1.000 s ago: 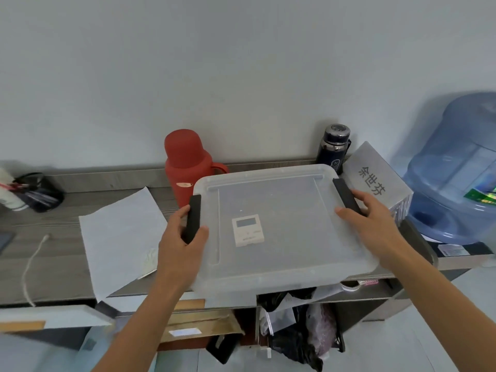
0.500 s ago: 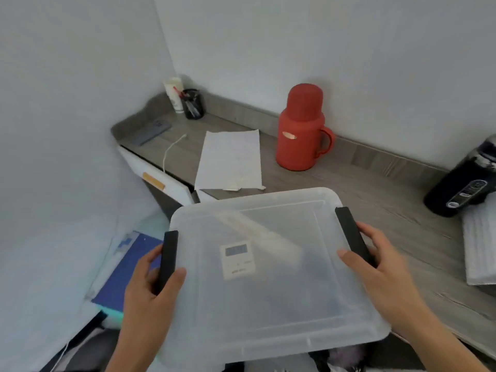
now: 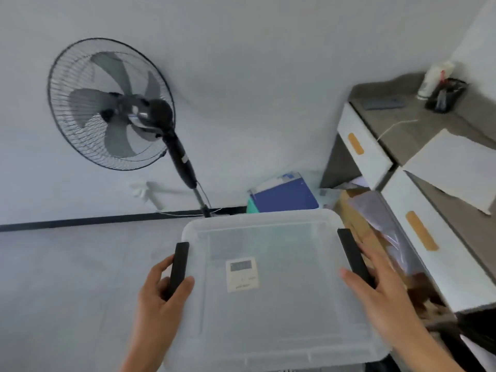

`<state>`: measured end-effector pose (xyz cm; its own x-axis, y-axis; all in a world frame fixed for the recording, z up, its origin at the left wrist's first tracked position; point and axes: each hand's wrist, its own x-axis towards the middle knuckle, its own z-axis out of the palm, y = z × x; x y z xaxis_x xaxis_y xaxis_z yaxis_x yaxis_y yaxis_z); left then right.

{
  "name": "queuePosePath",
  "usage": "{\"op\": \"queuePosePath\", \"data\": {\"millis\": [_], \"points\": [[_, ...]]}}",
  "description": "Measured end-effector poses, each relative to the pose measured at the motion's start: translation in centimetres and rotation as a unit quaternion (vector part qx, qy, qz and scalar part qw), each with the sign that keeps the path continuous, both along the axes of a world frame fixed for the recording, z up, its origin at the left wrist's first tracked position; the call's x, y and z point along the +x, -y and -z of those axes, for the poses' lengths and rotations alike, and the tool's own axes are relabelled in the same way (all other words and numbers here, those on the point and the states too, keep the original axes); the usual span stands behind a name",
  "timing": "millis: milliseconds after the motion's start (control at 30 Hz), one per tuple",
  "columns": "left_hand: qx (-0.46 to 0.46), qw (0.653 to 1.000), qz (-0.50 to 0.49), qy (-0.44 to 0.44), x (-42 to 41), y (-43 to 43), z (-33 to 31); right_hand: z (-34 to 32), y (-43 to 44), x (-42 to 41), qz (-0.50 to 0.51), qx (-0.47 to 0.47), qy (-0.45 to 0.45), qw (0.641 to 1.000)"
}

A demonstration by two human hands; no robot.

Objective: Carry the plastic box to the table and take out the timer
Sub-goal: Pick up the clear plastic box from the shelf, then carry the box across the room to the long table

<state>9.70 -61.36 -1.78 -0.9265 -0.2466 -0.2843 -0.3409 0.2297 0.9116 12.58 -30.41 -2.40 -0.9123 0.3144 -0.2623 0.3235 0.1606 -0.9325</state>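
I hold a clear plastic box with its lid on, level in front of me and off any surface. My left hand grips the black latch on its left side. My right hand grips the black latch on its right side. Through the lid a small white timer with a grey display lies flat on the box's floor, near the middle.
A black standing fan stands at the left against the white wall. A grey desk with white drawers runs along the right, bearing a sheet of paper and a pen cup. A blue folder lies on the floor beyond the box.
I have turned left with the box, away from the desk. The red flask has left the view, and the fan and open floor have come in. Both hands keep their hold.
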Motion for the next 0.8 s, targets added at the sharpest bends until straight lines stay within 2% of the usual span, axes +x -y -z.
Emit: {"op": "queuePosePath", "data": {"millis": [267,433,633,800], "points": [[-0.025,0.986,-0.166,0.004,4.6,18.8,-0.6,0.5,20.3,-5.6,-0.161,0.023,0.004,0.987],[-0.02,0.967,-0.254,0.007,6.3,27.8,-0.1,1.0,30.7,-8.9,-0.24,0.018,0.008,0.971],[0.005,0.938,-0.347,0.0,3.5,35.4,1.9,1.2,40.9,-16.8,-0.327,0.032,-0.013,0.945],[0.001,0.911,-0.412,-0.018,-2.0,42.8,2.2,2.0,50.6,-25.6,-0.397,0.006,-0.009,0.918]]}}
